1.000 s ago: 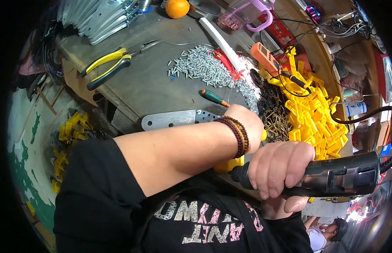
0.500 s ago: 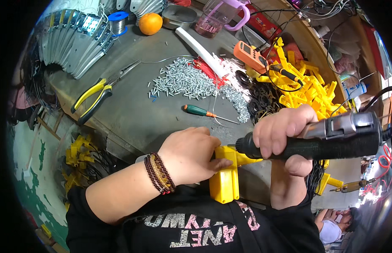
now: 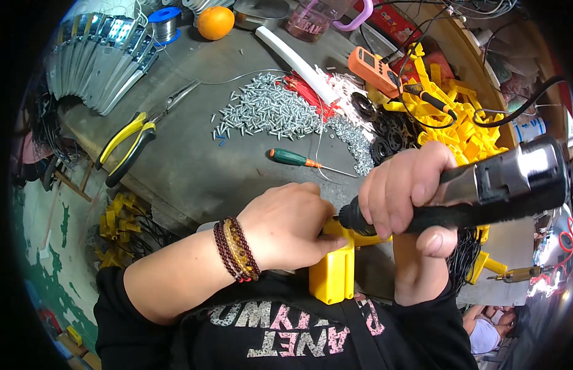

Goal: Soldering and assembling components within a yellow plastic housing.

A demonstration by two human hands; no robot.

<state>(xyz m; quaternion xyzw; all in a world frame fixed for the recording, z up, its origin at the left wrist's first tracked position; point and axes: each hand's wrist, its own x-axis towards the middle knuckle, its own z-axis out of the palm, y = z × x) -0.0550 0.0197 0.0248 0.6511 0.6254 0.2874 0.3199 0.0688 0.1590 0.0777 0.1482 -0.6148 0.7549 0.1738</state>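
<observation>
My left hand (image 3: 287, 227) is closed around the upper part of a yellow plastic housing (image 3: 331, 277), held upright close to my body. Its fingertips are partly hidden behind the housing. In my right hand (image 3: 406, 188) is a black power screwdriver (image 3: 499, 192), gripped near its front end. The driver's nose points left and meets the top of the housing next to my left fingers; the bit itself cannot be made out. Beyond my hands on the bench lie a green-and-orange screwdriver (image 3: 292, 158) and a pile of silver screws (image 3: 271, 111).
Yellow-handled pliers (image 3: 133, 139) lie at left, near stacked metal plates (image 3: 104, 61), a solder spool (image 3: 165, 28) and an orange (image 3: 215, 23). At right are an orange multimeter (image 3: 374, 73), heaped yellow parts (image 3: 465, 132) and black rings (image 3: 385, 132). A white strip (image 3: 292, 58) crosses the screws.
The power screwdriver has tilted, its rear end rising and its nose dipping slightly toward the housing. The left hand keeps its hold on the housing. The whole view has shifted a little.
</observation>
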